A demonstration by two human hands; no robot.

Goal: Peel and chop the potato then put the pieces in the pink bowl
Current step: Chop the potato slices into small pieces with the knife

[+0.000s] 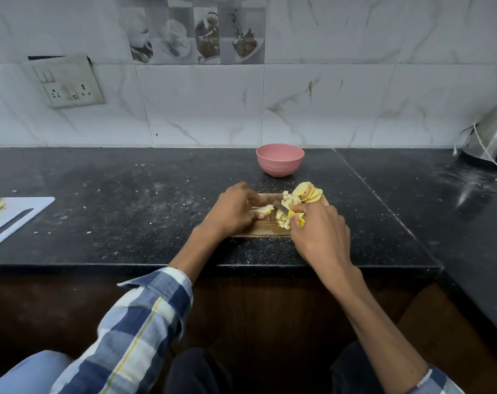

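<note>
I see left hand (236, 210) pinning potato strip (262, 209) on board (265, 227), long axis left-right, right hand (316, 227) gripping knife (281, 207) just right of it, bowl (280, 160) beyond

Left hand (236, 213): fingers curled, palm down, pressing downward. Right hand (316, 228): fingers closed in a grip. Both forearms extended forward.
</note>
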